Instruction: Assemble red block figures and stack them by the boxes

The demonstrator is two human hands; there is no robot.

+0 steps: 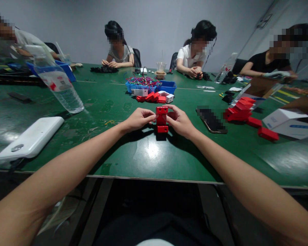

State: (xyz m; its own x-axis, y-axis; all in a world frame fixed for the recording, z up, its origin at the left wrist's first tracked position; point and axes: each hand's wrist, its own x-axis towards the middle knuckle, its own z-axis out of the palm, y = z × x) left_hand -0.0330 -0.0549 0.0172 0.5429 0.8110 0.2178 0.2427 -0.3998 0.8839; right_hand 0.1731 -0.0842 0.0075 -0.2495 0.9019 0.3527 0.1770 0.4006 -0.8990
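Head view: at the centre of the frame one red stack (pixel 162 119) stands upright on the green table (pixel 149 157), and it seems to be made of three red sections, one above another. Two hands meet on it. The left hand (pixel 138 119) comes in from the left with its fingertips pinched on the upper section. The right hand (pixel 179 121) closes on the same stack from the right side, fingers curled around it. Both hands are clamped on the stack, and both forearms run down to the lower corners of the frame.

Above the stack, in the upper middle, sits one blue tray (pixel 169 87) holding a tangle of coloured wires (pixel 143 81), with a small heap of red and white parts (pixel 154 97) just in front of it. One clear cup (pixel 161 66) stands behind the tray. To the right of the hands lies one dark phone (pixel 212 120), and beside it is a pile of red blocks (pixel 241 109). Two loose red blocks (pixel 268 134) lie apart from that pile, towards one white box (pixel 290 123) at the right edge.

At the left, one water bottle (pixel 59 85) stands tilted in the frame, and one white flat device (pixel 30 138) lies near the table's front edge. A second blue tray (pixel 66 70) sits in the upper left.

Four other people (pixel 118 51) sit around the far side of the table, each with their hands on small parts
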